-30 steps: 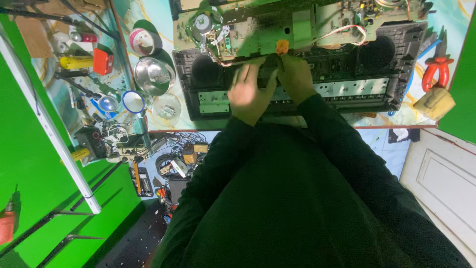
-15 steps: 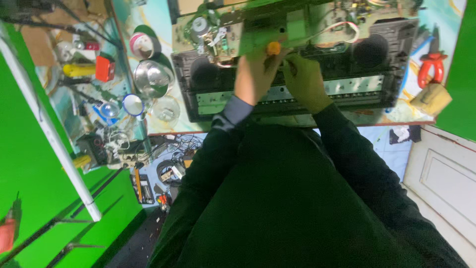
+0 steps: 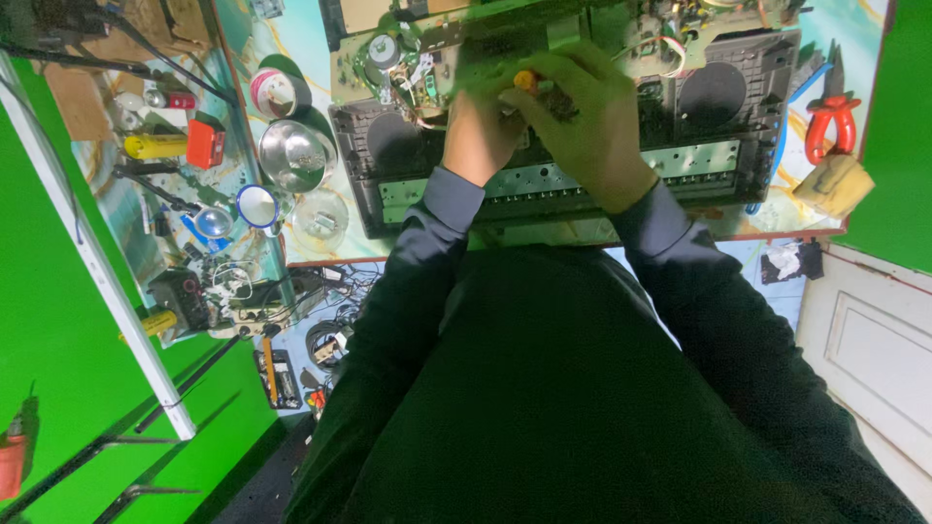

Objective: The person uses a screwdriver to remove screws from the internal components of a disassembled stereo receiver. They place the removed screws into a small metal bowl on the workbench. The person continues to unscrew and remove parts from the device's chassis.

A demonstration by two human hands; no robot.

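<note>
Gripping the orange-handled screwdriver (image 3: 525,81) between both hands (image 3: 592,121), you are now working higher, over the opened stereo chassis (image 3: 544,184) at the frame's top centre.

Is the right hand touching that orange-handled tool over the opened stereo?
Touching. In the head view the right hand has its fingers curled around the orange-handled tool, with no gap showing; the left hand sits against it from the other side.

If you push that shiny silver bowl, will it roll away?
The bowl looks like thin polished metal, so it is probably light and would slide or spin easily. Its rounded shape suggests it may rock rather than roll far. The tape roll and clear dish close beside it would likely stop it soon.
</note>
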